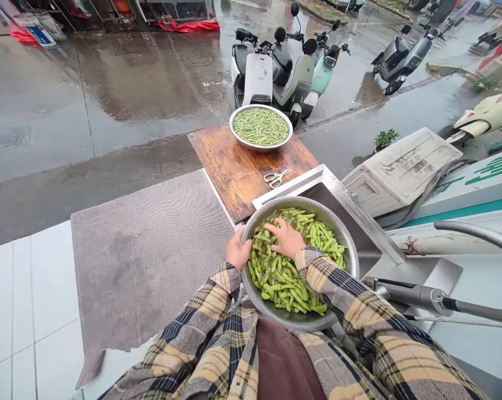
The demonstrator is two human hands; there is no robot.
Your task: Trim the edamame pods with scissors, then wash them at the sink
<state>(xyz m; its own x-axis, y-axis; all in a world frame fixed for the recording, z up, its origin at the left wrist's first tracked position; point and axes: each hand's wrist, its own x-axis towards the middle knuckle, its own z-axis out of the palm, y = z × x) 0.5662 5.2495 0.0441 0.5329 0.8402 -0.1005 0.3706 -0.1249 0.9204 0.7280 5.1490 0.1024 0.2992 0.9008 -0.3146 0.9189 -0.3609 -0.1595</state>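
Observation:
A large metal bowl (351, 244) full of green bean pods (292, 283) in water rests over the near side of a steel sink (373, 233). My left hand (238, 249) grips the bowl's left rim. Inside the bowl, my right hand (287, 239) lies on the pods with its fingers spread, fingertips among them. Beyond the sink, a second metal bowl (262, 148) of pods stands on a wooden board (229, 166). Scissors (278, 178) lie on that board, between the two bowls.
A faucet (426, 297) reaches in from the right. To the left, a grey mat (150, 255) covers part of the tiled floor. Parked scooters (259, 78) stand on the wet pavement behind the board. A white box-like unit (401, 166) sits right of the sink.

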